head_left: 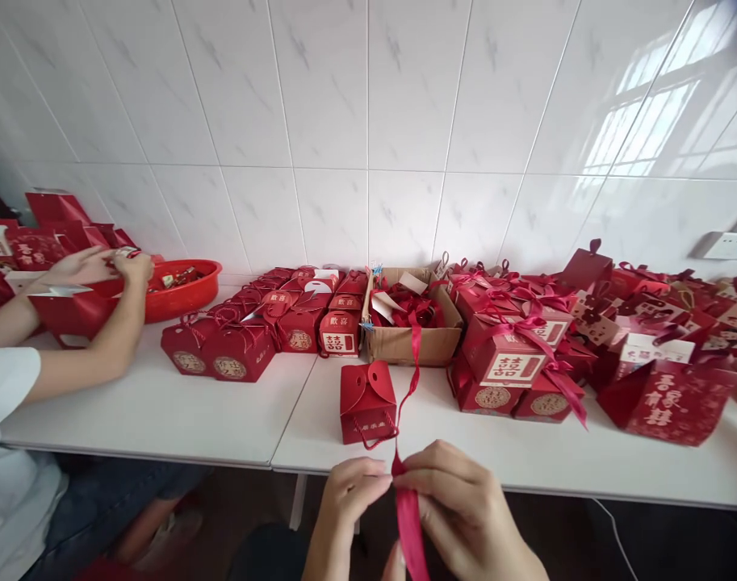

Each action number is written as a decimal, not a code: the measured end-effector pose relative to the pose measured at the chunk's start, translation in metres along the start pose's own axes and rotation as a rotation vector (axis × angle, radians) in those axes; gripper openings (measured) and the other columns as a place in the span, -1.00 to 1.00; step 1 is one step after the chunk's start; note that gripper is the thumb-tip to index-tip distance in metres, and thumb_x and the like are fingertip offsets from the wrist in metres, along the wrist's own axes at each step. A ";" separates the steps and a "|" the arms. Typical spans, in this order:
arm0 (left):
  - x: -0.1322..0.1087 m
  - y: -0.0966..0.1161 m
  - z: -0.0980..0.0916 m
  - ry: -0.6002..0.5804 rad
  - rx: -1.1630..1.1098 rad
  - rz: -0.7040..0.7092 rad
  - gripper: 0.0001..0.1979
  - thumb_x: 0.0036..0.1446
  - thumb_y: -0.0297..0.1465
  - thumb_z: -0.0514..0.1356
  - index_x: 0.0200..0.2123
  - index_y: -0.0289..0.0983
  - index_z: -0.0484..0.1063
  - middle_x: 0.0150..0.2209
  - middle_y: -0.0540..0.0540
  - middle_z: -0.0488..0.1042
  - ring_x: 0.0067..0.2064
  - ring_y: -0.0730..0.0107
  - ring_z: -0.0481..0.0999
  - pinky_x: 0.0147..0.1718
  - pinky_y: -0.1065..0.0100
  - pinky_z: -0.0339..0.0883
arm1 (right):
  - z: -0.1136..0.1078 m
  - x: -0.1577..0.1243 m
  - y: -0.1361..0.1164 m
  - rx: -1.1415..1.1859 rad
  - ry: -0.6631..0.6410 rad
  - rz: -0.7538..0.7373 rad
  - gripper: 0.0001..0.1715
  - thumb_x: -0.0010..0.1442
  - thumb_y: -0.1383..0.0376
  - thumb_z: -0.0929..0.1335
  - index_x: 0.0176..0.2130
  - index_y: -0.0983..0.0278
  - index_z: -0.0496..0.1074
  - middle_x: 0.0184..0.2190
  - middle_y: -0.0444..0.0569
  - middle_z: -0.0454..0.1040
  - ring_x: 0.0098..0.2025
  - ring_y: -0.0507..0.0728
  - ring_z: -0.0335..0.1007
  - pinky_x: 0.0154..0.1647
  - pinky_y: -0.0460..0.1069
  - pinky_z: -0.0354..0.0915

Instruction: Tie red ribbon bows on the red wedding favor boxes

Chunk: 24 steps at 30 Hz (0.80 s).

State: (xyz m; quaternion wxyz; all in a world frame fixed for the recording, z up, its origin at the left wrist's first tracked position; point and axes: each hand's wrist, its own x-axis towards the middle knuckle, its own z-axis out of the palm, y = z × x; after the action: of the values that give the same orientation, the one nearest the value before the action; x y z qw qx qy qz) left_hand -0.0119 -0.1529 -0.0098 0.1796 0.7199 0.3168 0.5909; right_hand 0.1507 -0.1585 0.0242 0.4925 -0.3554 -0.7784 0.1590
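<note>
My left hand [351,489] and my right hand [465,508] meet at the near table edge, both pinching a red ribbon [408,516]. The ribbon hangs down between them and runs up to the open cardboard box [404,343] full of ribbons and tags. A small red gift box [368,401] with a cord handle stands just beyond my hands, closed at the top.
Rows of closed red gift boxes [271,327] lie left of the cardboard box. Ribbon-tied boxes [513,355] pile up on the right. At far left a person's hands [102,266] work at a red box beside a red basin [180,294]. The white table [162,411] backs onto a tiled wall.
</note>
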 end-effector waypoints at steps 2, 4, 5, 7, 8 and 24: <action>0.002 -0.004 -0.003 -0.089 -0.026 0.018 -0.62 0.11 -0.39 0.19 0.03 -0.16 0.31 -0.12 -0.19 0.41 -0.08 0.17 0.46 -0.15 0.24 0.40 | 0.007 -0.004 0.001 -0.026 -0.121 0.122 -0.85 0.22 0.40 0.32 -0.26 0.23 0.50 -0.33 -0.02 0.54 -0.32 0.08 0.44 -0.29 -0.07 0.36; 0.004 -0.008 -0.009 -0.207 -0.075 -0.010 -0.74 0.11 -0.47 0.18 -0.10 -0.17 0.36 -0.27 -0.11 0.45 -0.22 0.28 0.49 -0.26 0.32 0.42 | 0.014 -0.009 0.004 -0.040 -0.224 0.192 -0.87 0.22 0.33 0.34 -0.33 0.25 0.50 -0.41 -0.04 0.51 -0.38 0.07 0.43 -0.33 -0.08 0.34; 0.005 -0.009 -0.012 -0.244 -0.092 -0.038 -0.82 0.13 -0.50 0.16 -0.19 -0.18 0.38 -0.34 -0.07 0.45 -0.29 0.33 0.49 -0.32 0.37 0.41 | 0.016 -0.011 0.006 -0.037 -0.261 0.208 -0.86 0.22 0.30 0.34 -0.35 0.26 0.50 -0.43 -0.04 0.50 -0.40 0.07 0.42 -0.35 -0.08 0.33; 0.005 -0.010 -0.014 -0.266 -0.094 -0.113 -0.88 0.16 -0.54 0.12 -0.36 -0.20 0.38 -0.44 -0.02 0.42 -0.38 0.41 0.47 -0.38 0.42 0.39 | 0.019 -0.017 0.008 -0.012 -0.306 0.241 -0.83 0.21 0.24 0.35 -0.36 0.26 0.51 -0.40 -0.03 0.48 -0.38 0.07 0.41 -0.34 -0.09 0.32; 0.004 -0.011 -0.015 -0.268 -0.086 -0.146 -0.87 0.17 -0.53 0.12 -0.40 -0.21 0.37 -0.46 -0.02 0.42 -0.39 0.42 0.47 -0.40 0.43 0.38 | 0.020 -0.019 0.009 0.004 -0.313 0.260 -0.81 0.19 0.20 0.37 -0.36 0.25 0.52 -0.37 -0.01 0.47 -0.34 0.08 0.41 -0.30 -0.08 0.33; -0.008 -0.026 0.016 -0.243 0.087 -0.264 -0.59 0.11 -0.39 0.22 -0.04 -0.10 0.09 -0.48 0.15 0.53 -0.39 0.42 0.57 -0.28 0.41 0.44 | 0.041 -0.030 0.026 0.500 0.269 0.561 -0.79 0.19 0.18 0.36 -0.37 0.26 0.49 -0.34 0.01 0.55 -0.26 0.12 0.48 -0.18 -0.04 0.37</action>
State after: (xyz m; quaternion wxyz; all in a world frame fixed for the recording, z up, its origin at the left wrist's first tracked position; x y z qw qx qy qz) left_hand -0.0041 -0.1376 -0.0360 0.2611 0.7451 0.4101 0.4566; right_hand 0.1329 -0.1581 -0.0298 0.5988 -0.4410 -0.5168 0.4242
